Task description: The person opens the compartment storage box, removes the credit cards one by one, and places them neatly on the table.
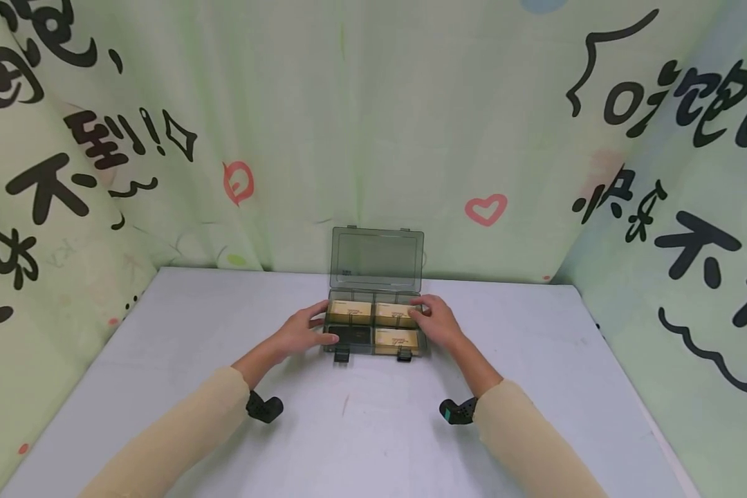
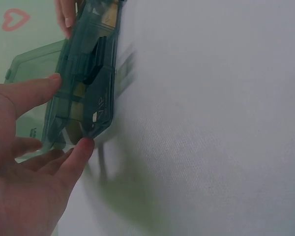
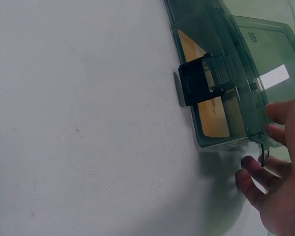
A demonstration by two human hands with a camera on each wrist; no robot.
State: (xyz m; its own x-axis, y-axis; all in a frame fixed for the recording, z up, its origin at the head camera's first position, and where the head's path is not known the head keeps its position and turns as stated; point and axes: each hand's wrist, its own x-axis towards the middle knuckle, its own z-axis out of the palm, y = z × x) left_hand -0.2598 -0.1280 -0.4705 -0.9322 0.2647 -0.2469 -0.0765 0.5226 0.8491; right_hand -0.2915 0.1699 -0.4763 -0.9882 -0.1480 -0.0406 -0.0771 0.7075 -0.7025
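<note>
A translucent dark-green plastic storage case (image 1: 373, 351) sits on the table with its hinged lid (image 1: 377, 259) raised at the back. Three tan boxes, at the back left (image 1: 351, 311), back right (image 1: 393, 315) and front right (image 1: 396, 340), lie in its compartments. A black item (image 1: 351, 337) fills the front left one. My left hand (image 1: 301, 330) grips the case's left side, thumb over the rim and fingers along the outer wall. At the right side my right hand (image 1: 437, 319) holds the case near its back corner, fingertips at the rim.
Two black latches, left (image 1: 342, 355) and right (image 1: 404, 355), hang from the case's front. The white table (image 1: 361, 443) ends at a pale green curtain (image 1: 373, 124) behind the case. Black wrist devices, left (image 1: 265, 408) and right (image 1: 458, 411), hang below the sleeves.
</note>
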